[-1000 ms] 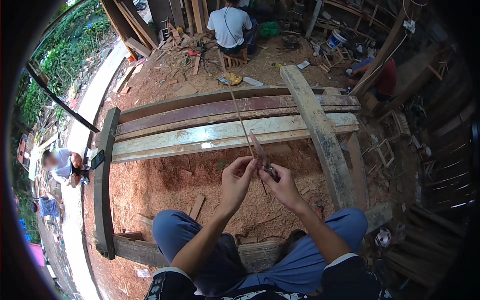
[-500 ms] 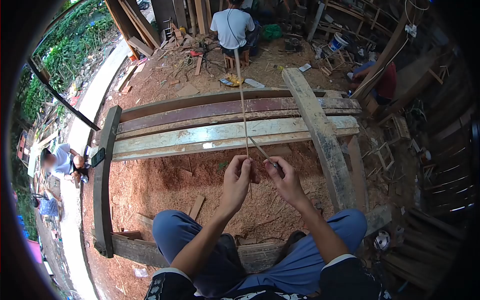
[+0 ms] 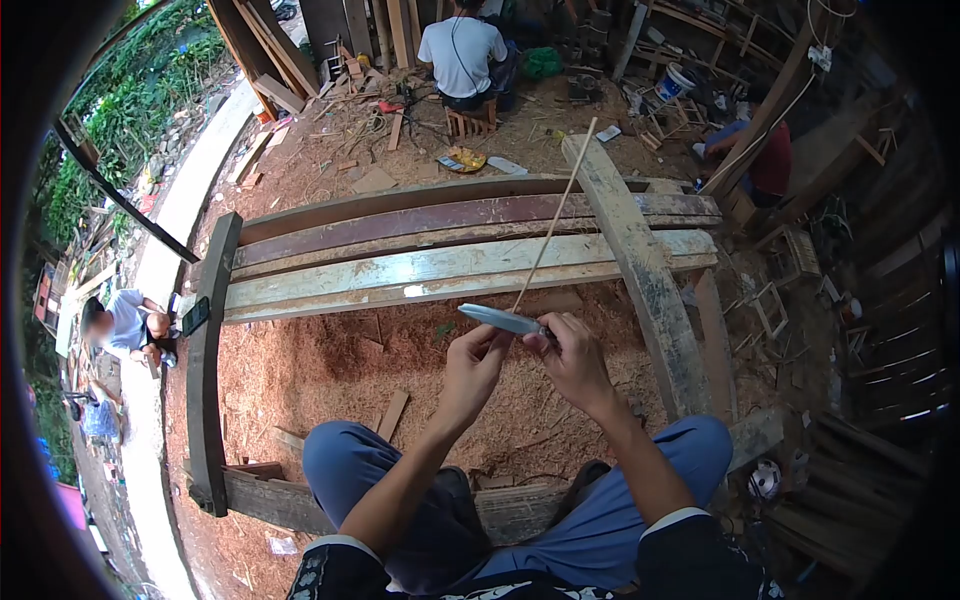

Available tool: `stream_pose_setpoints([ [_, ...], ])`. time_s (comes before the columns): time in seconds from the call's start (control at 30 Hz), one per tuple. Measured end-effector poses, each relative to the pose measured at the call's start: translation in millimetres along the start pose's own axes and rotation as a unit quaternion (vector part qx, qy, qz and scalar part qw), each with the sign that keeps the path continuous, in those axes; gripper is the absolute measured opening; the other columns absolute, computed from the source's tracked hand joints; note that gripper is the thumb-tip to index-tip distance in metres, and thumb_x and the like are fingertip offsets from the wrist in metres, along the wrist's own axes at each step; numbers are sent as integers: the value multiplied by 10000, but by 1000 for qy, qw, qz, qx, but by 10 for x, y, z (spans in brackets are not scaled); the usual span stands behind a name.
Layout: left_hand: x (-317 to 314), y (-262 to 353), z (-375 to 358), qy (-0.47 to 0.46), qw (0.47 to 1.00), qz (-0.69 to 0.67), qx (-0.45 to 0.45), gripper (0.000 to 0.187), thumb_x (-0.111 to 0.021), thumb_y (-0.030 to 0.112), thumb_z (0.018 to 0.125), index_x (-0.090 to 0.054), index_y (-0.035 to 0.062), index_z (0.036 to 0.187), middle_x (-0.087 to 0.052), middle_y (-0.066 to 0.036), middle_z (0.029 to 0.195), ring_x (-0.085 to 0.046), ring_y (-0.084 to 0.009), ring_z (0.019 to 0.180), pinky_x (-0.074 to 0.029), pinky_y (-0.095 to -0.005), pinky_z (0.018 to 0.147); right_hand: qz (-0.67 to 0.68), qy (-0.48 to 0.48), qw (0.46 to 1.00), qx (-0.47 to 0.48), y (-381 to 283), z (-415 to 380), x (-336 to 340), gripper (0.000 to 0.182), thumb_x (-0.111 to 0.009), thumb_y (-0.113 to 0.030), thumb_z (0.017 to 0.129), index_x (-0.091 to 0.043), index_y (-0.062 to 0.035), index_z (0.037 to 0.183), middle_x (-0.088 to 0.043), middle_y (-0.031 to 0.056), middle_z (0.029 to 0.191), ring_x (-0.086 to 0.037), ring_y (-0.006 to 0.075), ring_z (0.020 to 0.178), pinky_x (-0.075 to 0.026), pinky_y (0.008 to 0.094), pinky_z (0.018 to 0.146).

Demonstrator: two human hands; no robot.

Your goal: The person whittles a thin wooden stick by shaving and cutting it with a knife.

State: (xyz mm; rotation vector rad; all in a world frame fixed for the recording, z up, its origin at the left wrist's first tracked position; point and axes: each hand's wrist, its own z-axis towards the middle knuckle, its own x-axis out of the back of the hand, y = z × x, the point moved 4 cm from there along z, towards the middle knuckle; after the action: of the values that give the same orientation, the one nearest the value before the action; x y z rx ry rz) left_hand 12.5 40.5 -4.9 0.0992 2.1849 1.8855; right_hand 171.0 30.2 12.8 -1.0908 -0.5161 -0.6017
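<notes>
A thin wooden stick rises from my left hand and leans up to the right; the fingers of that hand are closed round its lower end. My right hand grips the dark handle of a knife. The knife's broad grey blade points left, lying across the stick near its lower end, just above my left fingers. Both hands are close together over the shavings, in front of the long bench boards. The stick's lowest tip is hidden by my hands.
A thick beam crosses the boards at the right, and a dark post stands left with a phone on it. One person sits ahead, another at left, a third at right. Shavings cover the ground.
The stick has tilted from nearly upright to leaning right. The knife has turned, so its blade now shows broad and points left. My right hand has rotated with it.
</notes>
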Motion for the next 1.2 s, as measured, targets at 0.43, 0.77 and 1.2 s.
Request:
stream_pose_setpoints([
  [0.43, -89, 146, -135, -61, 996, -52, 40, 356, -557, 223, 1019, -589, 47, 1327, -428, 102, 685, -327, 10, 544, -255, -192, 456, -105, 54, 988, 101, 160, 174, 339, 488, -581, -518, 910, -576, -35, 841, -582, 114, 725, -545, 320, 663, -392, 417, 641],
  [0.77, -50, 162, -270, -108, 984, -77, 116, 389, -541, 253, 1025, -554, 37, 1349, -344, 110, 662, -283, 5, 523, -210, -195, 447, -174, 73, 982, 32, 444, 226, 609, 446, -598, -477, 913, -603, -32, 877, -582, 102, 726, -551, 303, 692, -394, 400, 695],
  [1.2, 56, 86, -66, -81, 981, -114, 135, 367, -469, 302, 1050, -518, 76, 1336, -431, 53, 737, -288, -25, 517, -224, -202, 461, -170, 52, 981, 71, 212, 216, 351, 450, -595, -485, 899, -608, -36, 871, -577, 86, 716, -545, 278, 681, -373, 394, 656],
])
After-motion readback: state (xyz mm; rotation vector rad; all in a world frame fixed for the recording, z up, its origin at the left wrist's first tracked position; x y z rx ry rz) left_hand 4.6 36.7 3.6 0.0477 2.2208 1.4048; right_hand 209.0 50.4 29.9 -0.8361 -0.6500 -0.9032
